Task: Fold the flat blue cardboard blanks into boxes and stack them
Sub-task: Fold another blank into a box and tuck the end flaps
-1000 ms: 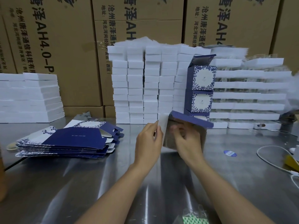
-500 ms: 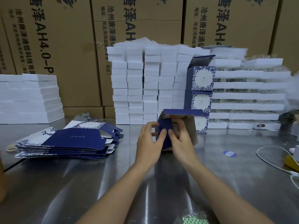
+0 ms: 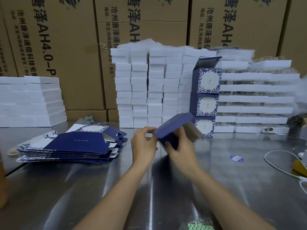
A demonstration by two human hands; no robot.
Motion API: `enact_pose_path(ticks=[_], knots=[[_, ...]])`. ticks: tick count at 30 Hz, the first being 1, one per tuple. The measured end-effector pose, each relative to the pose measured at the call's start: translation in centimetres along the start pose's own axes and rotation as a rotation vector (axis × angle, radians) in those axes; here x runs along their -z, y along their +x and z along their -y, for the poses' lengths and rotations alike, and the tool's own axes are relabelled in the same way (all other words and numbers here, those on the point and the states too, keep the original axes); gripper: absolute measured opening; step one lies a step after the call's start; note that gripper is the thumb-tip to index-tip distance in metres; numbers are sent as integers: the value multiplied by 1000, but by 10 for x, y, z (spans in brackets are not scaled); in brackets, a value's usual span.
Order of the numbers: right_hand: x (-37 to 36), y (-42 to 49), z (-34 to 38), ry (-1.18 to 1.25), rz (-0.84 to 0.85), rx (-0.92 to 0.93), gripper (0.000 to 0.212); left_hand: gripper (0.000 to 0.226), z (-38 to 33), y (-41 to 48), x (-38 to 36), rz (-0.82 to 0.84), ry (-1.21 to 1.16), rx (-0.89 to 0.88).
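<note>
At the far left a block of white slabs [image 3: 29, 100] is sitting on the brushed-metal table [image 3: 83, 188]. Beside it one fanned pile of flat blue blanks [image 3: 71, 145] is lying. They are glossy navy card with white floral borders, in layers too thin to count.

At centre, two hands are working one half-folded box [image 3: 174, 128]. The left hand [image 3: 143, 143] is pinching the box's left corner between thumb and fingertips. The right hand [image 3: 181, 148] is gripping it from below, thumb lying across the navy face. The box is tilting, its navy panel sloping up toward the right — half a second ago it was standing upright with that panel level. Grey inner card is showing at its right end.

Just behind it, three finished boxes [image 3: 206, 97] are standing in one column against rows of white blocks [image 3: 149, 90], the top one's flap standing open. Further right, one round blue sticker [image 3: 236, 158] and one white cable [image 3: 279, 163] are lying on the metal.
</note>
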State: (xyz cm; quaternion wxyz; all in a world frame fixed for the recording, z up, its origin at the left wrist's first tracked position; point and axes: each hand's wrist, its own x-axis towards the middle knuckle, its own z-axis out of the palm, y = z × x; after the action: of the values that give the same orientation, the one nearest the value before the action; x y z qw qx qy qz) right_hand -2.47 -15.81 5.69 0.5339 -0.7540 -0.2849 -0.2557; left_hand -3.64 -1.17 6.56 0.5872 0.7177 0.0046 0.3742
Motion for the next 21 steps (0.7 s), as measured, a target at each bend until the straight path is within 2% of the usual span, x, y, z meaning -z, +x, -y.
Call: enact_pose_path(ticks=[3, 8, 10, 11, 13, 15, 18, 21], knots=[[-4, -3, 7, -259, -92, 214, 54, 13, 2, 3, 1, -58, -52, 42], [-12, -11, 28, -445, -308, 446, 24, 20, 4, 6, 3, -133, -240, 170], [-13, -13, 31, -434, -262, 435, 11, 24, 3, 6, 2, -156, -302, 192], [-14, -15, 31, -380, -183, 371, 6, 24, 2, 5, 2, -163, -320, 195], [-16, -16, 29, -228, -23, 119, 26, 22, 0, 3, -1, -168, -369, 205], [-19, -15, 25, 1, 68, -136, 42, 21, -3, 0, -3, -164, -412, 215], [-15, -10, 20, 265, 78, -378, 54, 18, -7, -5, -7, -136, -383, 196], [-8, -1, 17, 435, 35, -480, 55, 9, -12, -12, -10, -84, -241, 108]])
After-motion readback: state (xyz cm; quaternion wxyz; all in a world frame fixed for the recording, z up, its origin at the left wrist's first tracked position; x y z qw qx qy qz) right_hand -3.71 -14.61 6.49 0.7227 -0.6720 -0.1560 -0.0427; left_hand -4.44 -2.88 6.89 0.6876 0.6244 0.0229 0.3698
